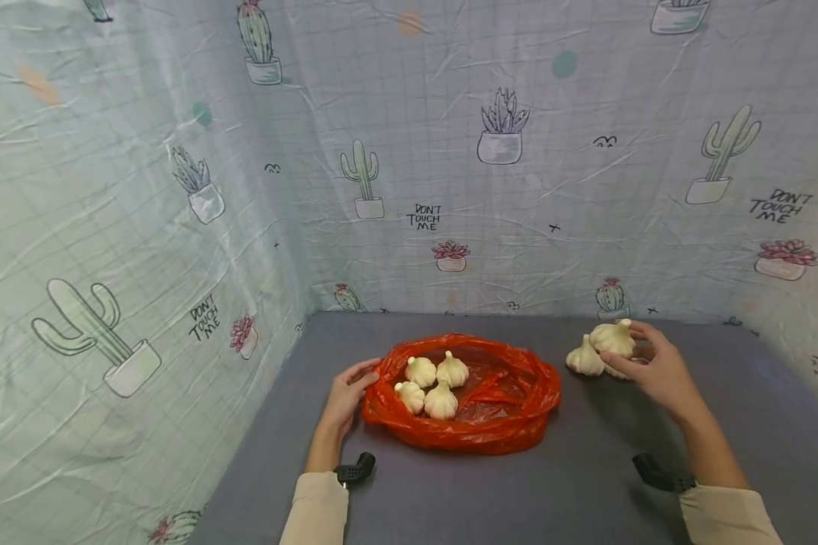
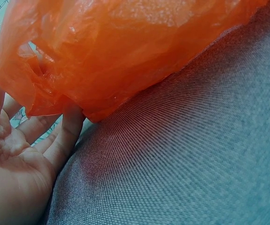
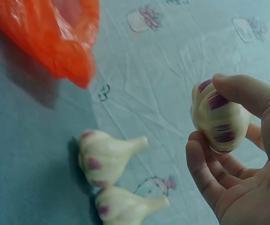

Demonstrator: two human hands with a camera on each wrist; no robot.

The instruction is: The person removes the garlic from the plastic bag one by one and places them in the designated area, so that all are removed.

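Note:
A red plastic bag [image 1: 463, 439] lies with its mouth spread wide, and several garlic bulbs [image 1: 441, 400] sit in its left half. My left hand [image 1: 344, 395] holds the bag's left rim; in the left wrist view the orange-looking plastic [image 2: 125, 56] hides the fingertips. My right hand [image 1: 664, 371] grips a garlic bulb [image 3: 221, 117] between thumb and fingers, raised off the table, with purple streaks on its pale skin. Below it, two more garlic bulbs [image 3: 109, 157] lie side by side; in the head view one garlic bulb [image 1: 585, 357] shows well and the other is partly hidden.
A dark grey cloth covers the table [image 1: 450, 499]. Behind and to the left hangs a pale curtain [image 1: 409, 174] printed with cacti, meeting the table's back edge. A black wrist camera [image 1: 657, 473] sits on each wrist, by the light sleeves.

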